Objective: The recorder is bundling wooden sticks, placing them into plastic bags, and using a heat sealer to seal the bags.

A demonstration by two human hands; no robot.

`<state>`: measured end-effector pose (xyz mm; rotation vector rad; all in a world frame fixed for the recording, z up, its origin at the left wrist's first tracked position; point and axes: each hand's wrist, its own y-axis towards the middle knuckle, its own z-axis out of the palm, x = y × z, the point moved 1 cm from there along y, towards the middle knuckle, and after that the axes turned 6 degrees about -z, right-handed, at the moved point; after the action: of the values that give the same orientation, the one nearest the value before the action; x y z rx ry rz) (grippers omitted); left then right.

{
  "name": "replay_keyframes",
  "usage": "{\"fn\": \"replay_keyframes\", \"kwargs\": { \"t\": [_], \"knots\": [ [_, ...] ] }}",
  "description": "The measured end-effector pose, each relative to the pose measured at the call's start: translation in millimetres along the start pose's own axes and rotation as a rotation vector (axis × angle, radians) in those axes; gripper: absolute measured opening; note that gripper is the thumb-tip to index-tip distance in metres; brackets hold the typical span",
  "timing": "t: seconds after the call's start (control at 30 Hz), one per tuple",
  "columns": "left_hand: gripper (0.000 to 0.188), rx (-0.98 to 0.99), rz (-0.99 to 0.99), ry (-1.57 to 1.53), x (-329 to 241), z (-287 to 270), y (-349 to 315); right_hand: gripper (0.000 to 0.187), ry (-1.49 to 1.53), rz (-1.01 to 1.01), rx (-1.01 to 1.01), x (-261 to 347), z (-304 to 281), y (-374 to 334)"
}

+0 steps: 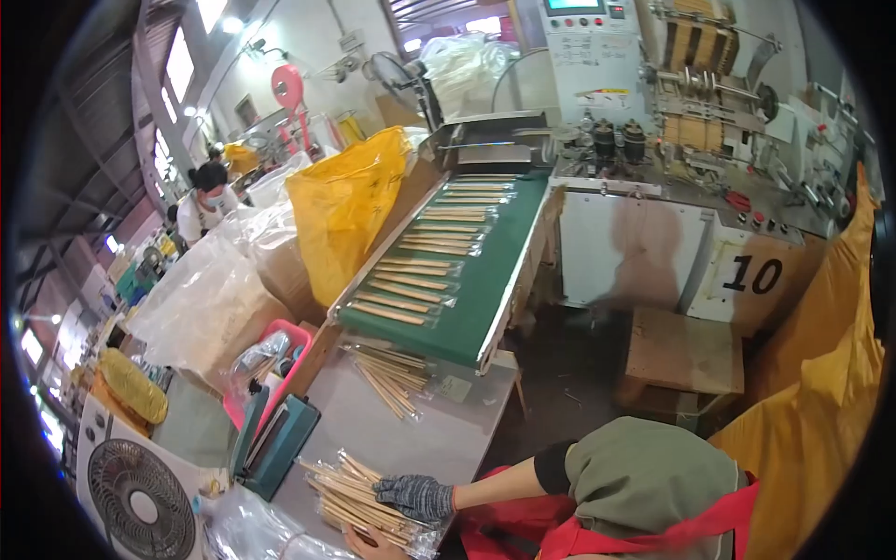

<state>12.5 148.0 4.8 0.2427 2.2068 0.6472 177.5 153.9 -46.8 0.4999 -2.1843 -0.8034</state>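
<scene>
A pile of wooden chopsticks (347, 493) in clear plastic wrappers lies on the grey table near the lower edge. My right hand (415, 497), in a dark grey knitted glove, comes in from the right and closes over the pile's upper right side. At the pile's lower side, my left hand (371, 543) is bare and grips it with bent fingers; the frame's edge cuts part of it off. A looser heap of wrapped chopsticks (390, 375) rests farther up the table, under the end of the green conveyor belt (485, 313), which carries a row of single packs.
Left of the pile stand a teal sealing tool (280, 448), a pink basket (297, 334) and a white fan (140, 504). Clear plastic bags (257, 527) lie near the lower edge. A yellow sack (345, 215) flanks the belt. Another person (207, 201) is at the far left.
</scene>
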Motion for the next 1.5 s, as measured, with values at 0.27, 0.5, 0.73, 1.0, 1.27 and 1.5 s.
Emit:
{"fn": "replay_keyframes", "kwargs": {
  "t": [0.27,0.5,0.73,1.0,1.27,1.5],
  "knots": [
    [0.049,0.029,-0.230,-0.228,61.8,15.8,-7.1,0.044,0.045,-0.141,0.077,8.8,7.8,3.7],
    [0.054,0.091,-0.238,-0.140,6.0,19.7,7.3,0.046,-0.047,0.016,0.203,14.7,-15.8,18.5],
    [0.055,0.032,-0.251,-0.105,17.6,23.2,2.1,0.038,-0.551,-0.225,0.142,-66.8,-48.8,84.6],
    [0.051,0.039,-0.182,-0.193,12.1,33.0,5.0,0.068,-0.468,0.781,0.418,-197.9,-121.1,116.6],
    [0.045,0.057,-0.195,-0.046,16.1,25.5,8.0,0.050,-0.552,0.137,0.283,-28.3,-62.0,38.4],
    [0.044,-0.020,-0.181,-0.066,25.0,23.2,2.8,0.054,-0.504,0.125,0.224,-5.8,-56.5,30.7]
  ]
}}
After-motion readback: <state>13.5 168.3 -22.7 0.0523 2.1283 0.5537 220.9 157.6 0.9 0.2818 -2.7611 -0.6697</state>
